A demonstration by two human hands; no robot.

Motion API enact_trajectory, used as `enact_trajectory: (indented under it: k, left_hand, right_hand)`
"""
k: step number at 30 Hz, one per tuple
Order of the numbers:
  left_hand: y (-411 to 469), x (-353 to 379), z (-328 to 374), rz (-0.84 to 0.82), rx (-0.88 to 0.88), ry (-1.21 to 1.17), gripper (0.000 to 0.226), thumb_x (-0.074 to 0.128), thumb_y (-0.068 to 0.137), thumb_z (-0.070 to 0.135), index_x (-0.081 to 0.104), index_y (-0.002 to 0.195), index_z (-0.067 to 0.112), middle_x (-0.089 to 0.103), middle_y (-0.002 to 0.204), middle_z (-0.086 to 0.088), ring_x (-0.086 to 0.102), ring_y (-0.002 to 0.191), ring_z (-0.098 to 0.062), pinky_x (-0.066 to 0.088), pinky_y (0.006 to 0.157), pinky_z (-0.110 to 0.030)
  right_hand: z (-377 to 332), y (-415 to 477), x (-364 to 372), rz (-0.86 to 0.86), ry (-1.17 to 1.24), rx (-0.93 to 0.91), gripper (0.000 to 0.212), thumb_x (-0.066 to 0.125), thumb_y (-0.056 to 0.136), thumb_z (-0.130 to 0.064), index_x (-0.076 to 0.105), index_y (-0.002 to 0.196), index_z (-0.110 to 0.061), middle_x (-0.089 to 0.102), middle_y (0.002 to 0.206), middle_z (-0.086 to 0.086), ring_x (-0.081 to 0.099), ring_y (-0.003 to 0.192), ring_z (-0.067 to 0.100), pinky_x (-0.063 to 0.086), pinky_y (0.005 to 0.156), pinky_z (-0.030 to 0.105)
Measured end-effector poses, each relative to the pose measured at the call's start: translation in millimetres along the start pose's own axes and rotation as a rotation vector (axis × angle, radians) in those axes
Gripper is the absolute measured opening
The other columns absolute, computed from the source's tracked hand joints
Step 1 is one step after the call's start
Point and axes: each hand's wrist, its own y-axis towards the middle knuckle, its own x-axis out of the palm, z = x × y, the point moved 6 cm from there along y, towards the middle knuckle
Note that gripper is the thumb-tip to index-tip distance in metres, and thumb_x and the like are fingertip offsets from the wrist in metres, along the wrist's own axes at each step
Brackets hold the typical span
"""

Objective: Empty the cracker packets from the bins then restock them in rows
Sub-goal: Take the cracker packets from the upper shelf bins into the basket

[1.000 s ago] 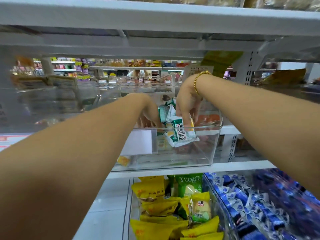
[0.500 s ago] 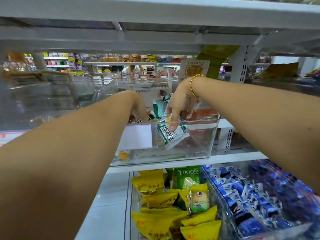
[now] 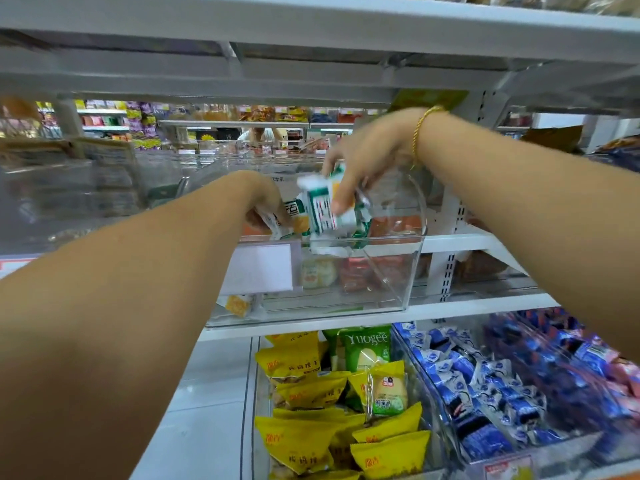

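Frame centre: right hand (image 3: 360,168) pinches a green-white cracker packet (image 3: 327,211) above the clear bin (image 3: 398,271). Left hand (image 3: 266,206) grips another packet (image 3: 287,223), just left.

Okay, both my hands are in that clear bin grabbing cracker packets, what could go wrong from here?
1. The right hand pinches a bunch of green-and-white packets; one may slip and drop among the yellow snack packets below, mixing stock.
2. The clear bin seems to sit near the front edge of the shelf; the left hand, also gripping packets, could drag it forward.
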Motion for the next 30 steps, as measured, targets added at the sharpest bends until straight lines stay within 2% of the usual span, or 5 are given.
enact_trajectory:
  k: [4,8,10,15,30]
  left_hand:
    - [-8,-9,33,0.08,0.252,-0.052,0.043,0.075,0.079,0.022,0.058,0.115,0.007,0.063,0.113,-0.009,0.061,0.086,-0.018,0.052,0.081,-0.029]
    - [-22,-5,80,0.201,0.487,0.326,0.059,0.076,0.077,0.03,0.053,0.128,0.012,0.058,0.127,-0.005,0.056,0.113,-0.025,0.042,0.101,-0.036]
    - [-25,6,101,0.226,0.584,0.46,0.049,0.077,0.077,0.023,0.058,0.121,0.015,0.058,0.125,-0.005,0.054,0.112,-0.023,0.042,0.097,-0.033]
    - [-14,31,126,0.199,0.72,0.669,0.043,0.079,0.074,0.018,0.058,0.111,0.015,0.061,0.11,-0.004,0.051,0.09,-0.018,0.042,0.075,-0.029]
    - [8,42,114,0.148,0.643,0.764,0.061,0.078,0.073,0.02,0.046,0.125,0.017,0.057,0.118,-0.007,0.055,0.104,-0.025,0.05,0.088,-0.042]
  right_hand:
    - [21,-30,-48,0.344,0.149,-0.017,0.091,0.082,0.055,-0.032,0.044,0.137,-0.018,0.06,0.116,0.004,0.061,0.104,0.022,0.053,0.092,0.037]
    - [59,-50,-62,0.567,0.227,0.036,0.064,0.082,0.069,-0.03,0.05,0.123,-0.015,0.059,0.089,-0.004,0.054,0.074,0.003,0.045,0.047,0.009]
    - [76,-51,-66,0.632,0.283,0.05,0.074,0.083,0.068,-0.038,0.05,0.13,-0.014,0.061,0.096,-0.002,0.054,0.077,0.003,0.044,0.051,0.014]
    - [96,-47,-59,0.628,0.431,0.042,0.084,0.087,0.061,-0.035,0.047,0.133,-0.017,0.069,0.105,0.002,0.066,0.097,0.016,0.055,0.084,0.035]
    - [113,-47,-51,0.638,0.512,0.0,0.08,0.086,0.066,-0.029,0.044,0.134,-0.02,0.067,0.105,-0.001,0.061,0.094,0.012,0.05,0.069,0.024]
